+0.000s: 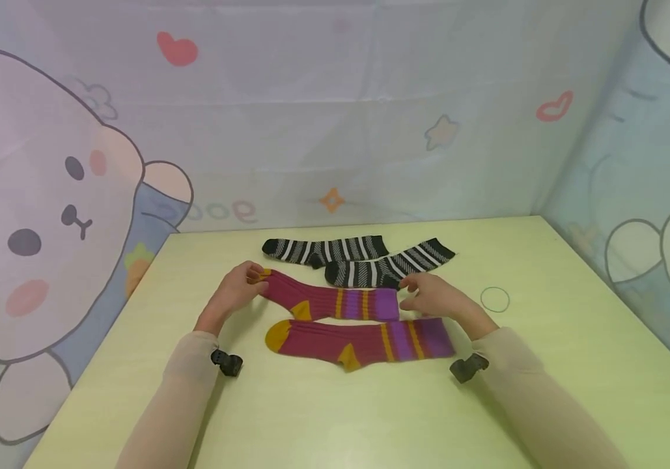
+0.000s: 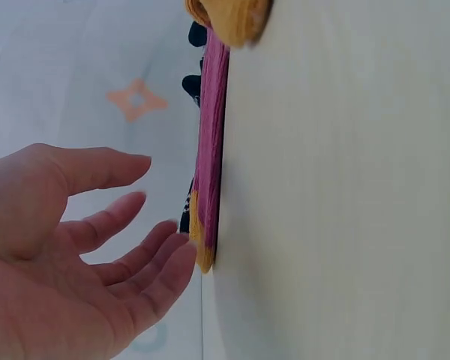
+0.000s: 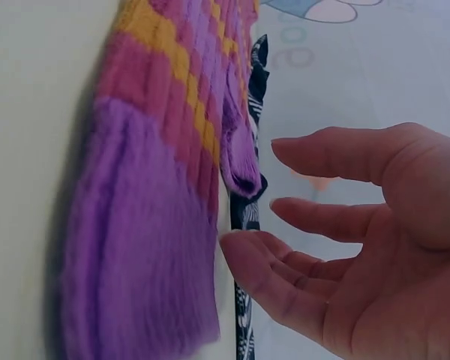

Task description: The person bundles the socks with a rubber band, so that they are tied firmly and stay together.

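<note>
- Out toward the left edge of the surface (image 1: 335, 423), the left hand (image 1: 239, 286) comes in with fingers loosely bent and thumb parted, gripping nothing; its fingertips are right at the yellow toe (contact, I can't quite tell).
- And here's the upper maroon sock (image 1: 317, 298), flat between both hands, long axis running left to right, toe angled slightly toward the far edge!
- Nearer the front edge, the lower maroon sock (image 1: 335, 341) lies roughly alongside.
- On the right, the right hand (image 1: 437, 296), thumb and fingers spread and holding nothing, sits just beside the purple cuff; the left looks nearer.
</note>
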The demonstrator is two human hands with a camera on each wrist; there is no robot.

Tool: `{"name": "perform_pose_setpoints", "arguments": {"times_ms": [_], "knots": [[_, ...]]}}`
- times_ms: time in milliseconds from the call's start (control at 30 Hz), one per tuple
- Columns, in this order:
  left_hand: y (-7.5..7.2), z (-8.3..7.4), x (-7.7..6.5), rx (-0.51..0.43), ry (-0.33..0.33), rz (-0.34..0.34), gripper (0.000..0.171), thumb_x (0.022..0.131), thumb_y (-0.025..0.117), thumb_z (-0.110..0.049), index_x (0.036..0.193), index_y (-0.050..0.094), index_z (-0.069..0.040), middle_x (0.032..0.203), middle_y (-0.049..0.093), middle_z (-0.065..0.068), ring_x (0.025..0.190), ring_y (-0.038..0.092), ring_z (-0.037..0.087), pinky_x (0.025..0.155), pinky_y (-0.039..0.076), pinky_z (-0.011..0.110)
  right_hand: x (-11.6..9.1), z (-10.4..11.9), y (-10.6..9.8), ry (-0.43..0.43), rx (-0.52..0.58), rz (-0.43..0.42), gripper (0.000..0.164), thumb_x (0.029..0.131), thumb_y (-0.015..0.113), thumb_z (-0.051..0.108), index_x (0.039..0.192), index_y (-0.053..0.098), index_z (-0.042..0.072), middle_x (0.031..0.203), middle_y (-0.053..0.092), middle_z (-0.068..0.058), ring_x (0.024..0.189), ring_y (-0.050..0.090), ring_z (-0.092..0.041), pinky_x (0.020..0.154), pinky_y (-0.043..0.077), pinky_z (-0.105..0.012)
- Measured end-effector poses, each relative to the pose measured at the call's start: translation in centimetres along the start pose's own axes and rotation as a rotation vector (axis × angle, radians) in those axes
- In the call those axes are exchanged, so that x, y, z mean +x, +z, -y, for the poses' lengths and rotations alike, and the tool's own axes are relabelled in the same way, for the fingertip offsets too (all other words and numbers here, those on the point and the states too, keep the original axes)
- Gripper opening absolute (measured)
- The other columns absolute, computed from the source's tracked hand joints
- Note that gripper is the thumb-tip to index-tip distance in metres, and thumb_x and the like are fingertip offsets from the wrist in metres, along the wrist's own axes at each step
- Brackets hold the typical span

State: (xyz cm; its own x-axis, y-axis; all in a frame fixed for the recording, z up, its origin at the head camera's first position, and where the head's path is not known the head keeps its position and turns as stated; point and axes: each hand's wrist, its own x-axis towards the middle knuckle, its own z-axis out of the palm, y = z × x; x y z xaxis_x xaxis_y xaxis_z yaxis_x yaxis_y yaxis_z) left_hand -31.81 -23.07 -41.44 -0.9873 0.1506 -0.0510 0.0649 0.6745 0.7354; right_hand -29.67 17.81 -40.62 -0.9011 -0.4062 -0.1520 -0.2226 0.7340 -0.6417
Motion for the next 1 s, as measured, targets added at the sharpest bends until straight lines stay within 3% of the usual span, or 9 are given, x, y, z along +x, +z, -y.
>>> {"name": "perform_pose_setpoints", "arguments": {"times_ms": [100, 233, 367, 533, 733, 1000], "knots": [[-0.2, -0.2, 0.5, 0.005, 0.004, -0.023, 0.044, 0.1, 0.06, -0.015, 0.137, 0.047, 0.004, 0.138, 0.048, 0.029, 0.126, 0.047, 0.043, 0.101, 0.044, 0.053, 0.5, 0.2, 0.2, -0.013, -0.068, -0.021, 0.051, 0.093, 0.067, 0.016, 0.135, 0.053, -0.009, 0.131, 0.055, -0.03, 0.099, 0.066, -0.033, 0.091, 0.051, -0.046], [-0.7, -0.3, 1.1, 0.062, 0.005, -0.014, 0.053, 0.1, 0.06, -0.018, 0.145, 0.041, 0.004, 0.147, 0.039, 0.03, 0.134, 0.038, 0.047, 0.108, 0.036, 0.058, 1.1, 0.7, 0.4, -0.039, -0.128, -0.045, 0.055, 0.092, 0.068, 0.015, 0.136, 0.051, -0.013, 0.134, 0.055, -0.03, 0.125, 0.052, -0.044, 0.104, 0.043, -0.051], [-0.9, -0.2, 1.4, 0.109, -0.022, 0.01, 0.06, 0.101, 0.059, -0.021, 0.15, 0.034, 0.002, 0.155, 0.031, 0.029, 0.139, 0.03, 0.048, 0.111, 0.029, 0.061, 1.7, 1.2, 0.7, -0.053, -0.149, -0.054, 0.056, 0.089, 0.069, 0.012, 0.135, 0.051, -0.015, 0.133, 0.056, -0.029, 0.12, 0.056, -0.04, 0.104, 0.043, -0.05], [-0.6, 0.2, 1.7, 0.116, -0.069, 0.044, 0.063, 0.101, 0.059, -0.02, 0.152, 0.031, 0.003, 0.154, 0.032, 0.03, 0.139, 0.032, 0.048, 0.112, 0.029, 0.06, 2.2, 1.6, 1.1, -0.026, -0.167, -0.04, 0.056, 0.089, 0.069, 0.013, 0.135, 0.051, -0.014, 0.13, 0.059, -0.027, 0.108, 0.061, -0.032, 0.1, 0.047, -0.048], [-0.5, 0.3, 1.9, 0.12, -0.079, 0.053, 0.064, 0.1, 0.06, -0.02, 0.152, 0.03, 0.004, 0.148, 0.039, 0.032, 0.131, 0.042, 0.045, 0.11, 0.034, 0.057, 2.2, 2.1, 1.3, 0.014, -0.165, -0.052, 0.057, 0.088, 0.07, 0.012, 0.136, 0.05, -0.013, 0.13, 0.058, -0.027, 0.114, 0.06, -0.036, 0.101, 0.046, -0.049], [-0.7, 0.5, 2.1, 0.111, -0.078, 0.06, 0.061, 0.101, 0.059, -0.019, 0.151, 0.031, 0.003, 0.147, 0.039, 0.032, 0.127, 0.045, 0.043, 0.109, 0.036, 0.055, 2.5, 2.4, 1.6, 0.008, -0.183, -0.055, 0.058, 0.089, 0.07, 0.01, 0.138, 0.048, -0.013, 0.136, 0.054, -0.027, 0.125, 0.053, -0.039, 0.106, 0.042, -0.049]]}}
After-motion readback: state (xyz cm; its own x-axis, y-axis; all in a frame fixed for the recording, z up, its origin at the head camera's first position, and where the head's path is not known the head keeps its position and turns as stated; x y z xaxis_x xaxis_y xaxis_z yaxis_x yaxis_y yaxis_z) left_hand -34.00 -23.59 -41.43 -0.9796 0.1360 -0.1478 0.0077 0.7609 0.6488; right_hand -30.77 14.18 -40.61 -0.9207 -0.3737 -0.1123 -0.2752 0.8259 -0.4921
